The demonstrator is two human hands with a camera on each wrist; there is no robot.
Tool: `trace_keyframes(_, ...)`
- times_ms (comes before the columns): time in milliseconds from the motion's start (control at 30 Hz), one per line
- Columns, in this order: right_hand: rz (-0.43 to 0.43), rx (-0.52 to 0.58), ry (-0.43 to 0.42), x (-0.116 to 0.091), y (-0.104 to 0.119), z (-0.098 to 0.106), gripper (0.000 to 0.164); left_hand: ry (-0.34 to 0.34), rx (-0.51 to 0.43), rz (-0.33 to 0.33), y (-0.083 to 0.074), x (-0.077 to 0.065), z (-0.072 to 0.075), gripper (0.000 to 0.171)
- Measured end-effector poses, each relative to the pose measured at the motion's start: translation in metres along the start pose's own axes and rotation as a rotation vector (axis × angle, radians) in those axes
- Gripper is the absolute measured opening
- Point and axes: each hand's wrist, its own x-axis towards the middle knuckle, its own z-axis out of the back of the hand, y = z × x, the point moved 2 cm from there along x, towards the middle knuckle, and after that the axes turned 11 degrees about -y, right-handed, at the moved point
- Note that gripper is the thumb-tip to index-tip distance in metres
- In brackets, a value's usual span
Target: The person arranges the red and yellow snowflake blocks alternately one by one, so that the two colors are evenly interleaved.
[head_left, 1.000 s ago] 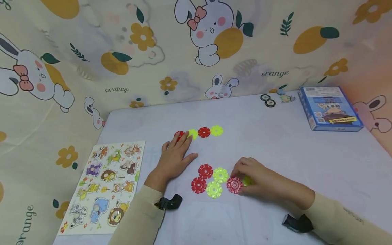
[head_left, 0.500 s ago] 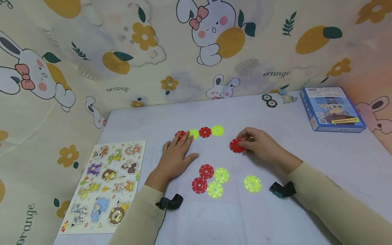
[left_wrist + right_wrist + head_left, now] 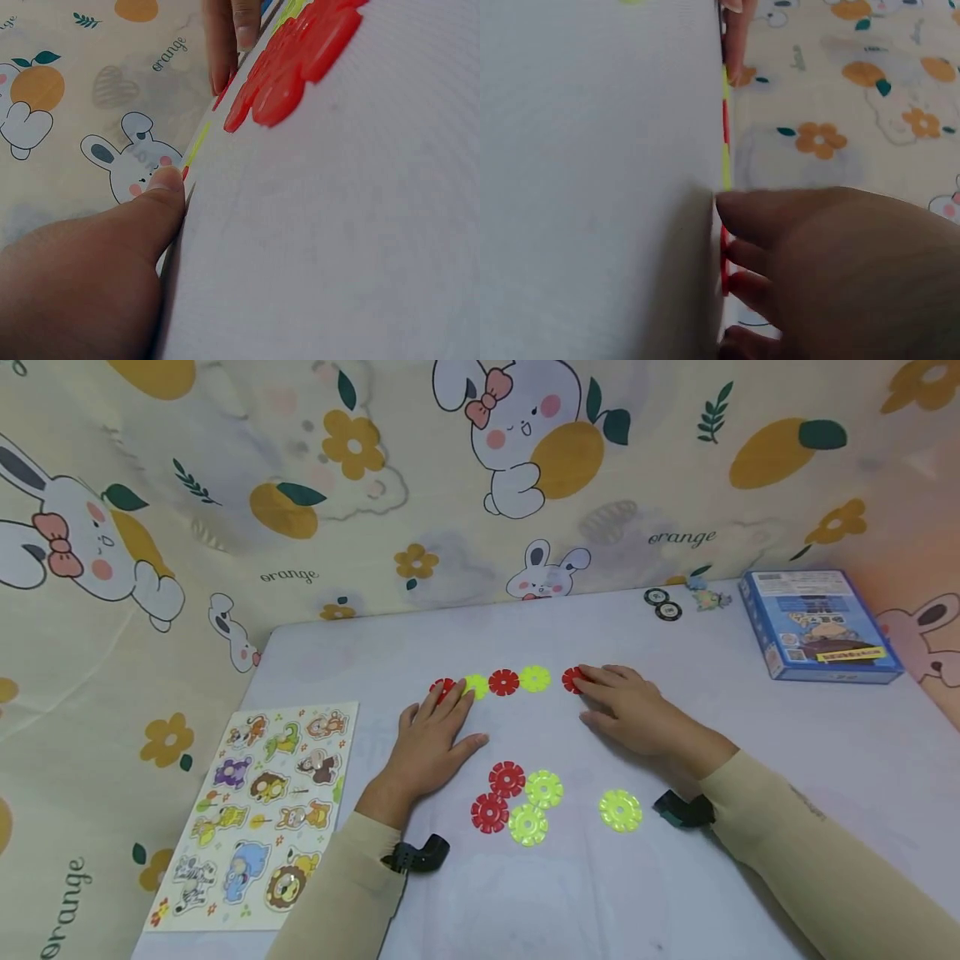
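In the head view my left hand (image 3: 427, 756) lies flat on the table, fingertips on a red notched disc (image 3: 441, 688) at the row's left end. Beside it in the row come a yellow-green disc (image 3: 477, 686), a red disc (image 3: 504, 682) and another yellow-green disc (image 3: 535, 678). A small gap to the right, fingertips of my right hand (image 3: 633, 714) rest on one more red disc (image 3: 573, 680), partly covering it. That disc shows edge-on under the fingers in the right wrist view. Nearer me, red discs (image 3: 491, 812) and yellow-green discs (image 3: 528, 824) lie in a cluster.
A single yellow-green disc (image 3: 620, 811) lies right of the cluster. An animal picture board (image 3: 255, 802) is at the left. Toward the back right are a blue box (image 3: 825, 627), two small black rings (image 3: 663, 604) and a small figure (image 3: 708, 598). Patterned cloth (image 3: 337, 543) borders the table.
My right hand has carried the red disc from beside the single yellow-green one up to the row's right end and laid it down, its pinch loosened. My left hand has stayed in place.
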Motion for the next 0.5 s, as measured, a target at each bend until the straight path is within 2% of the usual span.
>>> trace_keyframes(100, 0.022, -0.114, 0.052, 0.000, 0.004, -0.002, 0.073, 0.002, 0.002, 0.000, 0.000, 0.000, 0.000, 0.080)
trace_keyframes(500, 0.029, -0.144, 0.055, 0.010, 0.012, -0.013, 0.086, 0.007, 0.009, 0.008, 0.000, 0.000, -0.001, 0.080)
